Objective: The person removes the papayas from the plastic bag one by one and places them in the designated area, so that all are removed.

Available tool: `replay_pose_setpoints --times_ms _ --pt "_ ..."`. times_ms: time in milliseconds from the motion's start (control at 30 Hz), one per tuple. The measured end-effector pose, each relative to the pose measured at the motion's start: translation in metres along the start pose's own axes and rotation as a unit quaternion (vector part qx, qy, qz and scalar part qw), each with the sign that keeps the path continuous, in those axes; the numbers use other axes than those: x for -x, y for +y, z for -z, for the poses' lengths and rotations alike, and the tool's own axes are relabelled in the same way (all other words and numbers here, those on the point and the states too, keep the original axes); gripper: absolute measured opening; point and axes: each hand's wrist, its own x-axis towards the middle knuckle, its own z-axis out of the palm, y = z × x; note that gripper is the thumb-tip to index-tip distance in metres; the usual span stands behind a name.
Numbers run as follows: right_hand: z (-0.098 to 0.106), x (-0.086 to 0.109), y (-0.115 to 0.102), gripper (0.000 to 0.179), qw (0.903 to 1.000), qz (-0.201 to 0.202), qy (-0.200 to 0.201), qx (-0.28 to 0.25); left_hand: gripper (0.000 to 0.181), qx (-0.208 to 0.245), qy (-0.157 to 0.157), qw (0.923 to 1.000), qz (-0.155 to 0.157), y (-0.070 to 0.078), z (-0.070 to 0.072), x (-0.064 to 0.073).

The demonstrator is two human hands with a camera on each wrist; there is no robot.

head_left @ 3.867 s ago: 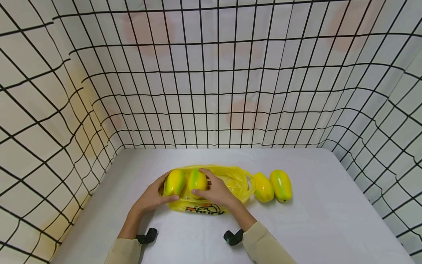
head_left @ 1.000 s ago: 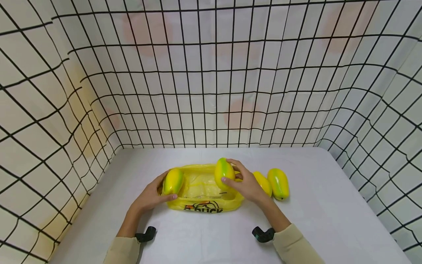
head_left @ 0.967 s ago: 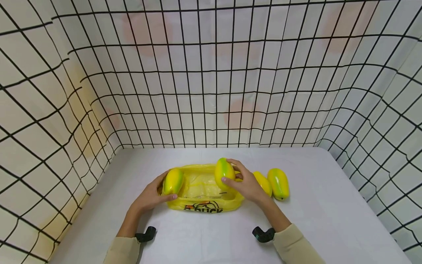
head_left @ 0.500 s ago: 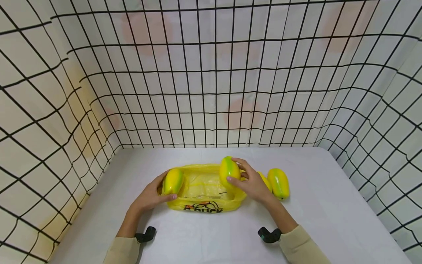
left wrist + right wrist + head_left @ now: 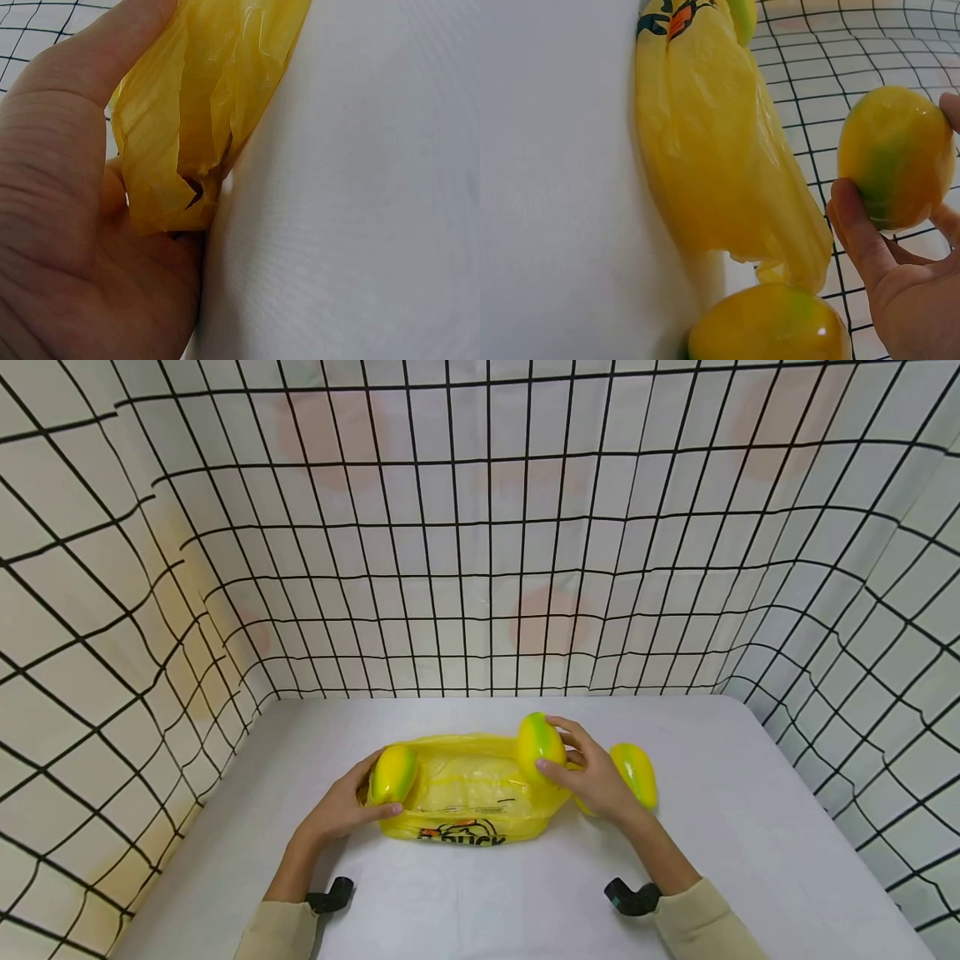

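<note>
A yellow plastic bag (image 5: 465, 781) with black print lies on its side, its mouth spread wide. My left hand (image 5: 345, 802) grips the bag's left end from outside, around a glossy yellow-green mango (image 5: 394, 775) inside it. In the left wrist view, thin bag film lies between thumb and palm. My right hand (image 5: 596, 777) holds another mango (image 5: 539, 745) between thumb and fingers, above the bag's right end. The right wrist view shows that held mango (image 5: 892, 157) raised off the table, apart from the bag.
To the right of the bag, a mango (image 5: 635, 772) lies on the white table (image 5: 480, 902). Beside it another mango (image 5: 772, 330), mostly hidden by my right hand in the head view, lies near the bag's end. A black wire grid (image 5: 491, 568) encloses the back and sides.
My right hand has carried its mango rightward and up, from beside the left mango to over the bag's right end. The left hand has stayed at the bag's left end.
</note>
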Motion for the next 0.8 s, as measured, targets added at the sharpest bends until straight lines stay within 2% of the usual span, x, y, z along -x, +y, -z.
replay_pose_setpoints --times_ms 333,500,700,800 --pt "0.019 0.007 0.004 0.066 0.9998 0.015 -0.001 0.009 0.105 -0.014 -0.003 0.9999 0.001 0.0 0.0 0.0" --pt "0.028 0.011 0.006 0.065 0.9999 0.008 0.005 0.009 0.105 -0.009 -0.001 1.0 0.0 -0.001 -0.001 -0.001" --pt "0.039 0.015 0.009 0.064 0.9996 0.027 0.002 0.008 0.105 -0.007 0.0 1.0 0.004 -0.001 -0.002 -0.001" --pt "0.044 0.016 0.011 0.064 0.9996 0.024 0.006 0.013 0.105 -0.007 0.001 1.0 0.005 0.0 -0.001 -0.001"
